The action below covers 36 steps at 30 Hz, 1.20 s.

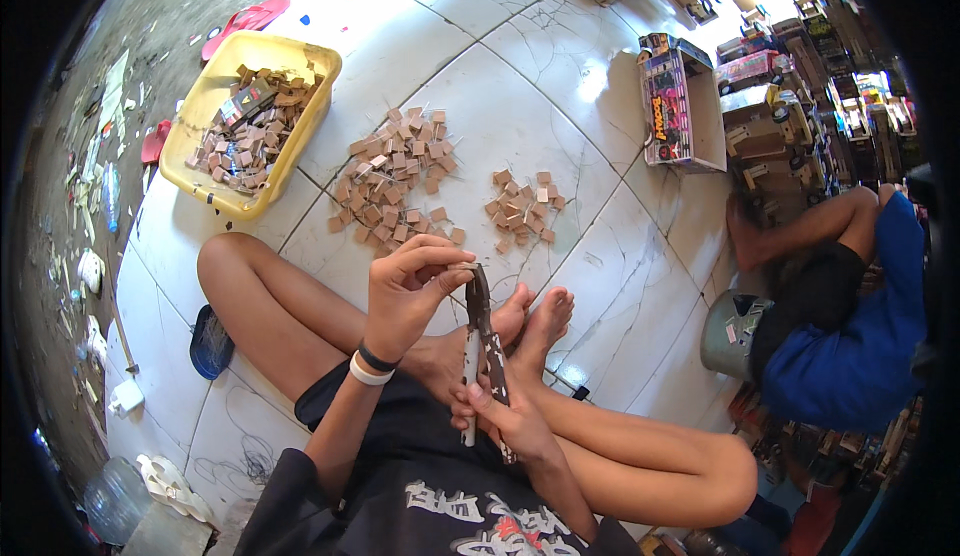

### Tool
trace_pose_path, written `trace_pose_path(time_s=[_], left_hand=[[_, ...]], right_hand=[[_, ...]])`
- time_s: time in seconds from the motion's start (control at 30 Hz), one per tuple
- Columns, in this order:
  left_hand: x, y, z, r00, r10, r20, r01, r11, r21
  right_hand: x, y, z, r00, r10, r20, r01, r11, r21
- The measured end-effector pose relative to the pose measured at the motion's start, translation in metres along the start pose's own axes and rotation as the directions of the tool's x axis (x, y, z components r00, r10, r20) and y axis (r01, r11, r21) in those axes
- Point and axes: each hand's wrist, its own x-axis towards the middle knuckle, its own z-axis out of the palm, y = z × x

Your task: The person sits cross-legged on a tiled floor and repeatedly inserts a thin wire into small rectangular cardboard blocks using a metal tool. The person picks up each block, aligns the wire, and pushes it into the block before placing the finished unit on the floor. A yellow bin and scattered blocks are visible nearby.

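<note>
Right hand (507, 418) is gripping the pliers' (480, 306) handles, their length pointing away from the lap; left hand (415, 281) is hovering nearest the tip, its grasp unclear.

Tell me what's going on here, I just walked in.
A person sits on white ceramic tiles, right hand gripping a long plier-like tool with a dark head and chipped brown-and-white handles, left hand pinching at its tip. Ahead lie two heaps of small brown wooden-looking blocks; more sit in a yellow plastic tub on the left.

White tiled floor (560, 56), 2 piles of brown blocks (392, 181), yellow tub (318, 121)
</note>
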Motion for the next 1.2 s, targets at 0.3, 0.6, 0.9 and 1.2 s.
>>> trace_pose_path(time_s=[0.3,0.6,0.9,1.2], left_hand=[[-0.010,-0.014,0.011,0.947,0.291,-0.138,-0.208,0.880,0.428],[-0.006,-0.006,-0.005,0.984,-0.052,-0.168,0.087,0.973,0.212],[0.000,0.013,-0.013,0.963,-0.237,-0.125,0.255,0.954,0.157],[0.000,0.021,-0.023,0.937,-0.322,-0.133,0.333,0.940,0.074]], right_hand=[[0.006,0.008,0.021,0.948,-0.294,-0.123,0.170,0.793,-0.585],[0.015,0.004,0.008,0.935,-0.352,-0.040,0.302,0.853,-0.425],[0.011,-0.001,-0.002,0.948,-0.318,-0.011,0.278,0.845,-0.457],[0.023,0.004,0.001,0.942,-0.328,0.072,0.330,0.863,-0.382]])
